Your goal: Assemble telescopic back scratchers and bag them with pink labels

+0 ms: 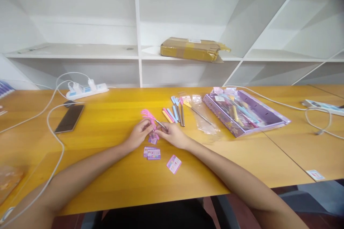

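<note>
My left hand (139,134) is closed around the neck of a pink back scratcher (147,113) with a hand-shaped head. My right hand (173,136) pinches its metal rod; a pink piece hangs between the fingers, partly hidden. Just below my fingertips is a small purple printed card (152,140). Two overlapping purple cards (153,154) and a tilted pink-purple card (174,164) lie nearer to me. Beyond my right hand are coloured tubes (169,115), blue and pink back scratchers (177,106), and a yellow back scratcher (187,104) with its rod extended.
Clear plastic bags (205,127) lie beside a purple display box (220,118) filled with packaged items. On the left are a phone (70,118), a power strip (88,91) and white cables (61,150). A taped cardboard parcel (190,49) rests on the shelf. Another power strip (324,107) is at right.
</note>
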`<action>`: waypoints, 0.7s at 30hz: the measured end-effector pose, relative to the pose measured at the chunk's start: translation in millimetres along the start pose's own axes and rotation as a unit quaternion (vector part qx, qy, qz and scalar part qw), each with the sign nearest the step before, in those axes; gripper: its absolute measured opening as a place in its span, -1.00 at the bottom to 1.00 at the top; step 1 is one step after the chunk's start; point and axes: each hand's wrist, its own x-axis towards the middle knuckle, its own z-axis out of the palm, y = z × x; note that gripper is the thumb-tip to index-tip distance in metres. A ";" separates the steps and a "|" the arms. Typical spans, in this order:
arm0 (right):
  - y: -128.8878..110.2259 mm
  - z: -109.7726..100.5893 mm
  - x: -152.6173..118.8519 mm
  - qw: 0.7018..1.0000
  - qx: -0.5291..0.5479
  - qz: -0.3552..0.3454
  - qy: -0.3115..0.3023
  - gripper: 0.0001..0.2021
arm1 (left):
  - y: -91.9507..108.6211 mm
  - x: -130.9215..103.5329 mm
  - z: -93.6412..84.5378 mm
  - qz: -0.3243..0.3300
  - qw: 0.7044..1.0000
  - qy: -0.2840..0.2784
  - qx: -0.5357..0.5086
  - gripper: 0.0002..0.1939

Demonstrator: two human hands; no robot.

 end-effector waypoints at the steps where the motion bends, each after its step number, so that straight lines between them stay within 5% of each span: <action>1: -0.2 -0.5 -0.5 1.000 0.002 -0.004 -0.005 -0.58 | 0.4 0.9 -0.7 0.012 1.000 0.014 0.000 -0.60; 9: 8.9 -24.6 4.6 0.978 0.127 0.012 0.163 -0.39 | -1.5 -3.1 -1.9 -0.051 0.996 0.004 -0.076 -0.68; 15: -2.1 -42.4 6.4 0.934 0.289 0.023 0.209 -0.51 | 4.4 -4.6 1.2 -0.031 0.999 -0.027 0.017 -0.65; 21: -5.1 -41.4 1.6 0.944 0.292 0.007 0.155 -0.49 | 6.5 -2.5 0.5 0.001 0.994 -0.050 0.098 -0.62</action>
